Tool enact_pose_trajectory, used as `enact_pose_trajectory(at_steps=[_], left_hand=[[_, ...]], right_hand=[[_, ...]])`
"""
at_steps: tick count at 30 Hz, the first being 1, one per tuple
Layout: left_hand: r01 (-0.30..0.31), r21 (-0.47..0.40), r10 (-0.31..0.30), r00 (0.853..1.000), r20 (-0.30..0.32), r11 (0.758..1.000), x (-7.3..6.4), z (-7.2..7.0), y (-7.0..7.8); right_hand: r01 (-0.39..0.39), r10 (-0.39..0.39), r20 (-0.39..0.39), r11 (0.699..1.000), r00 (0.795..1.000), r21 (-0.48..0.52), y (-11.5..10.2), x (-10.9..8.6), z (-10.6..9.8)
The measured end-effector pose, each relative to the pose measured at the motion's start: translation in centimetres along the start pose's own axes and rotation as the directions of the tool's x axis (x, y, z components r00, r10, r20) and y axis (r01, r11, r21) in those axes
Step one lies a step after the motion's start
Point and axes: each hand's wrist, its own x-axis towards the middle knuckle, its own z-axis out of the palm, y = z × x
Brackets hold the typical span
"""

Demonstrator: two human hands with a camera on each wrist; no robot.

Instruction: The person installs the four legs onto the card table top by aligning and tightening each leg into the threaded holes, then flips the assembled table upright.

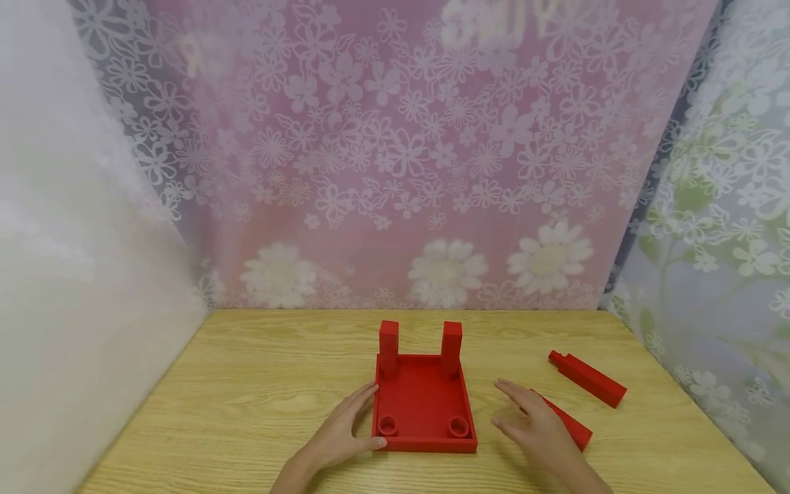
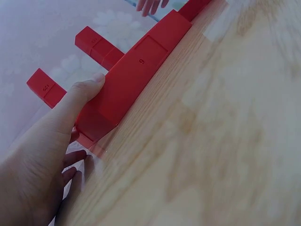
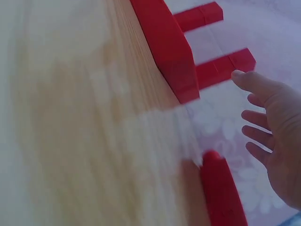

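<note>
A small red plastic tabletop [image 1: 422, 405] lies upside down on the table, its rim facing up. Two square legs [image 1: 452, 348] stand upright in its far corners; round sockets [image 1: 458, 427] show in the near ones. My left hand [image 1: 336, 431] holds the tabletop's near left corner, thumb at the front side and fingers along the left side. To the right, my right hand [image 1: 535, 427] hovers with fingers spread, holding nothing. Partly hidden behind it lies a loose red leg [image 1: 570, 427]. Another loose leg [image 1: 591, 379], with a round peg end, lies farther off.
The wood-grain table [image 1: 265, 370] carries all the parts. A pink floral sheet [image 1: 395, 171] hangs along its far edge. A white sheet [image 1: 92, 240] closes the left side and a flowered one [image 1: 722, 240] the right.
</note>
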Motion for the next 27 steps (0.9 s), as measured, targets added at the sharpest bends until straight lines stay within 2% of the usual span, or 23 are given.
enact_pose_trajectory(at_steps=[2,5,8,12,19,24,27], left_hand=[[0.005,0.001,-0.005,1.000,-0.001,1.000,0.0,0.0,0.0],[0.007,0.004,-0.007,1.000,-0.003,1.000,0.0,0.0,0.0],[0.005,0.006,-0.005,1.000,-0.003,1.000,0.0,0.0,0.0],[0.006,0.007,-0.006,1.000,-0.003,1.000,0.0,0.0,0.1],[0.001,0.005,-0.001,1.000,-0.001,1.000,-0.1,0.1,0.0],[0.005,-0.001,-0.005,1.000,-0.001,1.000,-0.1,0.0,0.0],[0.010,-0.004,-0.010,1.000,-0.001,1.000,-0.1,0.0,0.0]], right_hand=[[0.039,-0.042,-0.041,0.997,0.998,-0.064,0.6,0.0,-1.0],[0.026,-0.036,-0.075,0.991,0.997,-0.133,1.8,-0.4,-2.4],[-0.044,0.036,-0.061,0.988,0.997,-0.149,3.0,-1.1,-3.5],[-0.131,0.131,-0.006,0.984,0.991,-0.124,4.4,-2.0,-4.4],[-0.266,0.273,0.062,0.959,0.960,-0.093,6.2,-3.2,-4.1],[-0.286,0.290,0.061,0.956,0.955,-0.065,7.2,-3.4,-3.1],[-0.260,0.262,0.032,0.964,0.965,-0.064,7.2,-3.4,-2.7]])
